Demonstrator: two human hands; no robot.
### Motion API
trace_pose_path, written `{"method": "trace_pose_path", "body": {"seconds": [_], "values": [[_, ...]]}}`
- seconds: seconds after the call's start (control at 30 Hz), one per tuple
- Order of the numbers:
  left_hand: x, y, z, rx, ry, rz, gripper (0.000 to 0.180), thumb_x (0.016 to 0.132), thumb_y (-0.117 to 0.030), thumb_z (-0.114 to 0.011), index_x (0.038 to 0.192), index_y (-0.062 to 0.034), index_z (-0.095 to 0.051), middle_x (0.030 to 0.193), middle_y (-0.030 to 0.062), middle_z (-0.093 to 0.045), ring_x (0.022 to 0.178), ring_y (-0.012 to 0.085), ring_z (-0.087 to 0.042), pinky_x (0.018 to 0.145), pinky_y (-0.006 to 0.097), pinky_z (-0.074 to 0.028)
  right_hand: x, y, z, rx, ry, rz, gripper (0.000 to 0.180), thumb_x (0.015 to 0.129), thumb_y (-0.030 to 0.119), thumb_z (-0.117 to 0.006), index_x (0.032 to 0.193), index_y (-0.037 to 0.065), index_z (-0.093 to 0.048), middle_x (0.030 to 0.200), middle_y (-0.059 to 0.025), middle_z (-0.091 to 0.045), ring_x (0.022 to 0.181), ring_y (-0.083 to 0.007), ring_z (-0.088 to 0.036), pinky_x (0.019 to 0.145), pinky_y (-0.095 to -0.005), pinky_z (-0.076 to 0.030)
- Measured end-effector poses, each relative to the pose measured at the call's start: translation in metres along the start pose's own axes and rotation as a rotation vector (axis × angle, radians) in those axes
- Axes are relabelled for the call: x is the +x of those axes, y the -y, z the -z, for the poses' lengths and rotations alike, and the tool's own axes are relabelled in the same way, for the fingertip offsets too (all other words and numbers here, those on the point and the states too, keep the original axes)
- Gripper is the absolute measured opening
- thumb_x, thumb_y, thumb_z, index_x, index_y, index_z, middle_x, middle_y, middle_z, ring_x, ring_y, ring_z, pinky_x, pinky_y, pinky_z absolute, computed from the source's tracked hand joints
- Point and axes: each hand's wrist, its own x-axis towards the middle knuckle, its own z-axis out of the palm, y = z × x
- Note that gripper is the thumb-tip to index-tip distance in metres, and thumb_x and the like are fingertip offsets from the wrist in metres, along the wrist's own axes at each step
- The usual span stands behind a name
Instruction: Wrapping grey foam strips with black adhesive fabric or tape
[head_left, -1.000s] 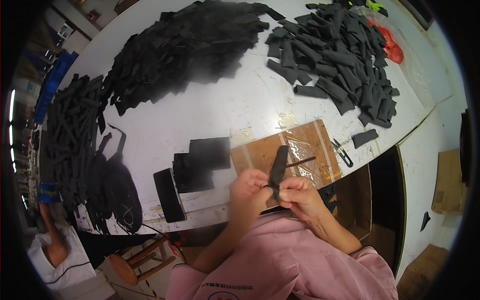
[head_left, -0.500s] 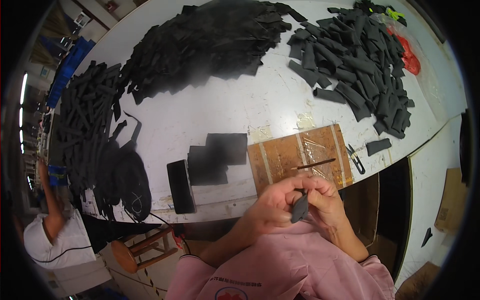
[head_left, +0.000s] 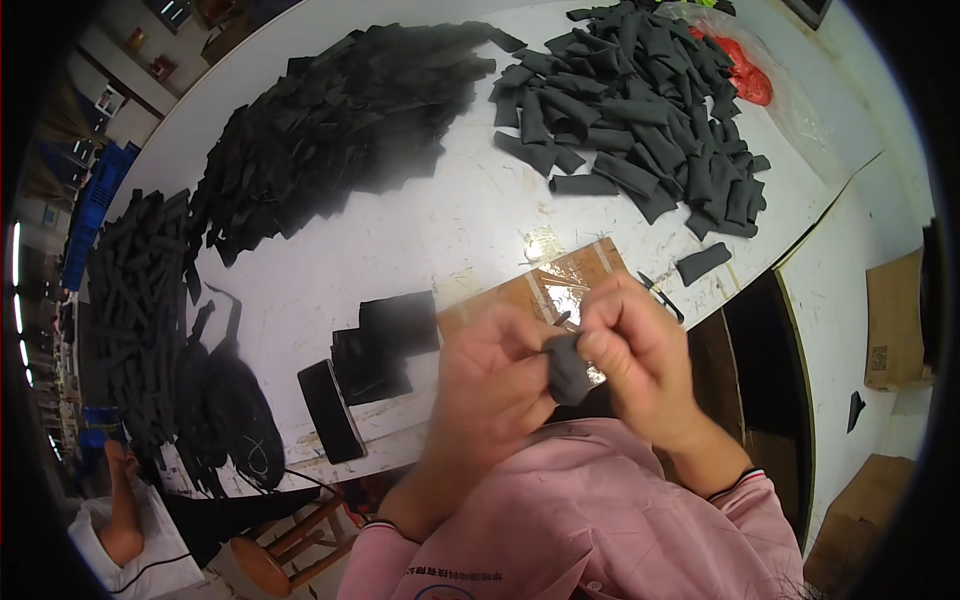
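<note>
A small dark grey fabric piece [head_left: 569, 372], bunched and partly covered by fingers, is held up between my two hands above the table's front edge. My left hand [head_left: 495, 385] is closed on its left side. The thumb and fingers of my right hand [head_left: 640, 365] pinch its upper right edge. Just behind the fabric shows the tip of a thin dark stick [head_left: 563, 318]; the rest of it is hidden by my hands. Under and beyond my hands lies a brown board [head_left: 590, 265] with strips of clear tape. Black-handled thread snips [head_left: 662, 297] rest right of the board.
A single grey fabric tube [head_left: 704, 264] lies near the snips, before a large pile of similar tubes [head_left: 640, 120]. Flat black pieces [head_left: 385, 345] and a phone [head_left: 331, 412] are on the left. Farther off are a black fabric heap [head_left: 330, 130] and a person's arm [head_left: 122, 500].
My hands and the fabric have risen closer to the camera, and my hands have spread somewhat apart while still holding it. The whole view has shifted and turned.
</note>
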Motion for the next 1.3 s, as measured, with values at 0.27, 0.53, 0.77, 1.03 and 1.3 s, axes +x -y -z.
{"method": "trace_pose_path", "body": {"seconds": [0.27,0.53,0.77,1.03,1.3], "values": [[0.03,0.003,0.024,-0.625,-0.035,0.282,0.016,0.087,-0.004,-0.035,0.097,-0.0006,-0.046,0.062,0.0062,-0.052,0.028,0.0038,-0.028,0.026,0.018,-0.021,0.018,-0.037,0.008,0.579,0.282,-0.576,0.019,0.084,0.021,-0.053,0.075,0.004,-0.052,0.064,0.0029,-0.046,0.057,-0.0054,-0.039,0.051,-0.0185,-0.031],[0.037,0.006,0.043,-0.838,-0.235,0.273,0.026,0.085,-0.001,-0.031,0.106,0.0072,-0.045,0.081,0.0146,-0.058,0.028,0.0057,-0.032,0.026,0.017,-0.022,0.028,-0.052,-0.003,0.527,0.295,-0.639,0.022,0.084,0.024,-0.055,0.072,0.006,-0.052,0.061,0.0033,-0.045,0.05,-0.0051,-0.039,0.045,-0.0177,-0.031],[0.03,0.024,0.06,-0.482,0.049,0.235,0.022,0.089,-0.007,-0.036,0.106,-0.0041,-0.049,0.07,0.0043,-0.058,0.032,0.0023,-0.027,0.03,0.015,-0.022,0.005,-0.073,-0.002,0.749,0.334,-0.683,0.024,0.084,0.025,-0.053,0.076,0.002,-0.055,0.062,0.0012,-0.048,0.052,-0.0061,-0.041,0.048,-0.018,-0.032],[0.011,0.015,0.008,0.636,-0.19,-0.235,0.03,0.082,0.003,-0.044,0.111,0.0035,-0.037,0.069,0.0107,-0.056,0.033,0.003,-0.033,0.032,0.017,-0.026,0.031,-0.057,0.006,0.701,0.471,-0.592,0.02,0.084,0.022,-0.053,0.075,0.004,-0.054,0.066,0.0022,-0.049,0.057,-0.0053,-0.042,0.051,-0.0183,-0.034],[0.013,0.037,0.056,0.072,-0.119,-0.054,0.029,0.084,0.0,-0.044,0.112,0.0038,-0.038,0.077,0.0091,-0.057,0.043,0.0038,-0.041,0.038,0.018,-0.032,-0.004,-0.095,-0.009,0.722,0.411,-0.588,0.019,0.085,0.023,-0.052,0.077,0.006,-0.052,0.07,0.0037,-0.049,0.061,-0.0047,-0.043,0.054,-0.0193,-0.036]]}}
